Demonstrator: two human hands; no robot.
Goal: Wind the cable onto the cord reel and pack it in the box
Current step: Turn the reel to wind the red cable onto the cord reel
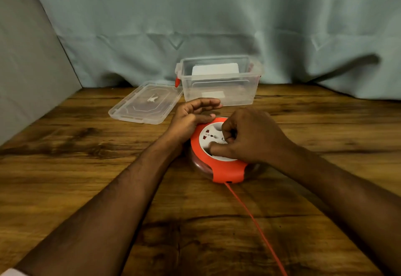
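- I see the reel (219, 167) lying flat on the table (86, 167), near the middle, in front of the box (219, 80).
- Its orange casing frames a white socket face (208, 136) that points up; the lower body looks clear.
- The cable (256, 225), thin and orange, leaves a hole in the reel's near edge and runs along the wood toward me, out of the bottom of the frame.
- My right hand (253, 139) sits on the white face with its fingers curled in, seemingly pinching something at the centre; I cannot make out what. Its thumb lies flat on the white face.
- My left hand (193, 115) steadies the reel's far left rim: thumb pressed on the orange edge, fingers straight and held just above it.
- The box is clear plastic, open on top, with something white inside that I cannot identify, and an orange latch on its left end.
- The lid (145, 104) lies flat just left of the box.
- A pale curtain (217, 15) hangs behind the table.
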